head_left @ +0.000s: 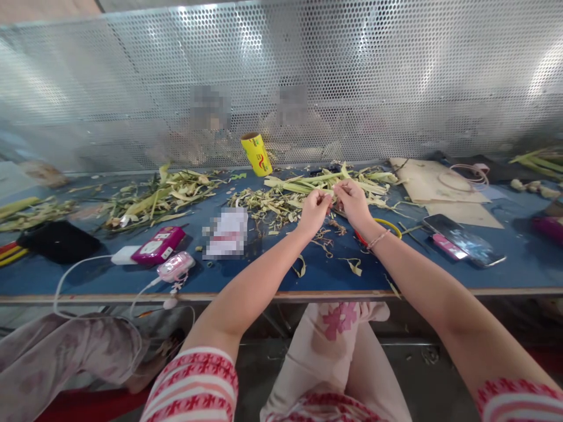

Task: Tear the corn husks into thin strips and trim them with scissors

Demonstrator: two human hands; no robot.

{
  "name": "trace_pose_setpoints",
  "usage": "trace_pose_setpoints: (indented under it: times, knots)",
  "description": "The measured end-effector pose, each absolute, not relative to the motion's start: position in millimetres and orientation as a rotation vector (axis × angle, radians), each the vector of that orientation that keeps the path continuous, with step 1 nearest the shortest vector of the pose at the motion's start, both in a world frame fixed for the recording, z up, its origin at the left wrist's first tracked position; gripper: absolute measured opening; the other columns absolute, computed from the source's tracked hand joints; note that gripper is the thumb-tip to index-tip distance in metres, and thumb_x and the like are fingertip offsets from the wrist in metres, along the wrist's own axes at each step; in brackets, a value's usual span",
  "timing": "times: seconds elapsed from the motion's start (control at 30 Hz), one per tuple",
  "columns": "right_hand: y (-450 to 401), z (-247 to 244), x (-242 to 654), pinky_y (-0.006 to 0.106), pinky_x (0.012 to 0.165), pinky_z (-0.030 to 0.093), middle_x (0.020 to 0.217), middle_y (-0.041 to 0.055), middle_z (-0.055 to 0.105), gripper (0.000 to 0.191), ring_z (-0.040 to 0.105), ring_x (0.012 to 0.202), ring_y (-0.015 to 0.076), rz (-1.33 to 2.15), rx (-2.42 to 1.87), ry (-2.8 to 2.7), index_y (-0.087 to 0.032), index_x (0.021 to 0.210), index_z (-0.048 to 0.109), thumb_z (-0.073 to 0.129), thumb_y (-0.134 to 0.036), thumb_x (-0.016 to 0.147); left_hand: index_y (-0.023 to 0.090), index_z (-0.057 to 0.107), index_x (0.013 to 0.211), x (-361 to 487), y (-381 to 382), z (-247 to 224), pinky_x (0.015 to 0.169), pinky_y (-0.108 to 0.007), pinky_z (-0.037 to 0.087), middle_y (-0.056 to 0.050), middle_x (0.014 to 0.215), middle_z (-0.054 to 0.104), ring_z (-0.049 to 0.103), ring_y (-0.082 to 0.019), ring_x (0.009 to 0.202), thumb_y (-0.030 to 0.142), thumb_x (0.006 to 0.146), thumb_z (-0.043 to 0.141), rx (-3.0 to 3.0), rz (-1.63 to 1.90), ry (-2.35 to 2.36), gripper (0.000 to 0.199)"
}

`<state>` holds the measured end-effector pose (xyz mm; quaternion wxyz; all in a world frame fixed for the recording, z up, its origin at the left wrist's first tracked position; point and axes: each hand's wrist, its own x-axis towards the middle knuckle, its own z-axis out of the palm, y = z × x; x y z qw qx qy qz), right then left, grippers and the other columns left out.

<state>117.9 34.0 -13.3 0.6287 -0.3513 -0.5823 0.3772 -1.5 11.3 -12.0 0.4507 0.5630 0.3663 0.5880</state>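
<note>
My left hand [315,210] and my right hand [352,202] come close together over a heap of pale green plant scraps [279,205] on the blue table. The fingers of both hands are pinched. What lies between the fingertips is too small to make out. Just behind my hands lie longer green stalks and leaves [303,183]. A few dry curled strips [325,240] are scattered below them. Under my right wrist, with a beaded bracelet, sits a yellow and red ring [389,225].
A yellow tube [257,154] stands by the perforated metal panel [352,70]. Left are a white packet [227,232], a magenta device [158,245] with cables, a black pouch [59,240] and another leaf heap [162,196]. Right lie a phone [464,239] and brown paper [435,179]. Someone's legs show lower left.
</note>
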Motion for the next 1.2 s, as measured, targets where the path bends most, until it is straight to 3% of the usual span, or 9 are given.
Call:
trace_pose_setpoints:
  times: [0.6, 0.93, 1.07, 1.2]
  knots:
    - [31.3, -12.6, 110.1, 0.024, 0.040, 0.023, 0.045, -0.0102, 0.037, 0.035, 0.028, 0.038, 0.0065, 1.060, -0.702, -1.303, -0.026, 0.075, 0.048, 0.074, -0.048, 0.071, 0.017, 0.047, 0.067, 3.4, 23.0, -17.6, 0.051, -0.019, 0.034, 0.007, 0.054, 0.048, 0.041, -0.005, 0.045, 0.018, 0.085, 0.062, 0.997, 1.558, 0.782, 0.024]
    - [38.6, -13.2, 117.9, 0.022, 0.040, 0.028, 0.047, -0.0104, 0.040, 0.044, 0.033, 0.038, 0.0061, 1.115, -0.744, -1.215, -0.024, 0.074, 0.045, 0.077, -0.054, 0.067, 0.016, 0.047, 0.062, -4.0, 16.0, -4.4, 0.050, -0.019, 0.034, 0.006, 0.049, 0.047, 0.040, -0.004, 0.043, 0.012, 0.083, 0.061, 0.836, 1.491, 0.756, 0.025]
    - [47.1, -16.5, 124.4, 0.022, 0.043, 0.032, 0.052, -0.0087, 0.042, 0.035, 0.036, 0.041, 0.0071, 1.072, -0.861, -1.231, -0.023, 0.073, 0.043, 0.070, -0.044, 0.077, 0.015, 0.048, 0.060, -9.4, 19.2, -2.2, 0.048, -0.017, 0.033, 0.005, 0.047, 0.047, 0.039, -0.004, 0.042, 0.008, 0.085, 0.054, 0.710, 1.444, 0.761, 0.027]
    - [50.8, -17.5, 130.5, 0.027, 0.056, 0.043, 0.069, -0.0027, 0.053, 0.010, 0.048, 0.054, 0.0104, 0.746, -1.022, -1.463, -0.021, 0.079, 0.053, 0.064, -0.022, 0.078, 0.014, 0.049, 0.059, -10.4, 20.1, -1.3, 0.045, -0.016, 0.032, 0.003, 0.047, 0.047, 0.039, -0.004, 0.041, 0.007, 0.087, 0.050, 0.604, 1.378, 0.758, 0.029]
